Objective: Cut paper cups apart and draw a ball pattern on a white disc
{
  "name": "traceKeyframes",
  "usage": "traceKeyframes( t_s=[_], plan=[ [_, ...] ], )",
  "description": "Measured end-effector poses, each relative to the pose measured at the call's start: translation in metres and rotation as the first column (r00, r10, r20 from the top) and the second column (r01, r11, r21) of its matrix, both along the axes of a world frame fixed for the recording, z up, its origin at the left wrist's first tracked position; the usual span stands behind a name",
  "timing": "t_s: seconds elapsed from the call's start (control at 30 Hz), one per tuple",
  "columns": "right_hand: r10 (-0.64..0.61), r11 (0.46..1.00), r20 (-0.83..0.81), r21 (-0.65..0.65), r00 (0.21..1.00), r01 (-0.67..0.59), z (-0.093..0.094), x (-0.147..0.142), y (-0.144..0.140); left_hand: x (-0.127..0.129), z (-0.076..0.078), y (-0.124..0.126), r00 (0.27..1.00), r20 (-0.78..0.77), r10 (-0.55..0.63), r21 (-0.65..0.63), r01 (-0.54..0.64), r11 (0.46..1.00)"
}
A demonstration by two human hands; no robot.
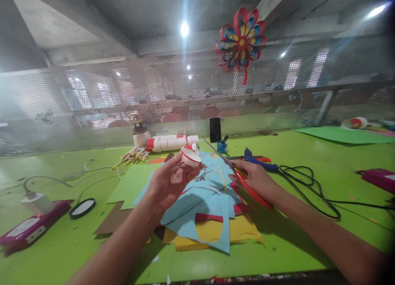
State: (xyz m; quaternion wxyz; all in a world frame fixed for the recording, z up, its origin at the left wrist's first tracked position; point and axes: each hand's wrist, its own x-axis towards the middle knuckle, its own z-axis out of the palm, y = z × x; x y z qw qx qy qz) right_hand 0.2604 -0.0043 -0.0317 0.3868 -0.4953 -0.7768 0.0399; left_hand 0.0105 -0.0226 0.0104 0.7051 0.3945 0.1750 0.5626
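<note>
My left hand (pixel 168 180) holds up a white paper cup (pixel 190 157) with a red edge, gripped by its side between thumb and fingers. The round white face of the cup is turned partly toward me. In my right hand (pixel 254 178) is a pair of scissors (pixel 251 190) with red handles. Their long blades point up and left, apart from the cup. Below both hands lies a pile of light blue paper (pixel 191 206), one sheet with a round hole cut in it. Yellow paper (pixel 243 231) shows underneath.
Stacked paper cups (pixel 173 143) lie behind my left hand, beside a spray bottle (pixel 141 134). A blue glue gun (pixel 261 162) with a black cable rests on the right. A purple power strip (pixel 46 219) is at left. A paper flower (pixel 241 42) hangs on the perforated screen.
</note>
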Motion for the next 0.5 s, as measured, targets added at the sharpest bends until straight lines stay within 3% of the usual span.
traceKeyframes(
  t_s=[0.17, 0.33, 0.5],
  plan=[
    [-0.029, 1.0, -0.017, 0.003, 0.999, 0.029, -0.0031, -0.0022, 0.0002, 0.0046, -0.0042, -0.0002, 0.977, -0.152, 0.147, 0.177, -0.12, 0.977],
    [-0.035, 0.999, -0.012, 0.0, 0.999, 0.035, -0.007, -0.0035, 0.0013, 0.0083, -0.0056, 0.0003, 0.882, -0.222, 0.416, 0.325, -0.335, 0.884],
    [-0.031, 1.0, -0.007, 0.007, 1.0, 0.031, -0.0105, -0.0024, 0.0035, 0.0098, -0.0036, -0.0018, 0.845, -0.223, 0.486, 0.383, -0.383, 0.841]
  ],
)
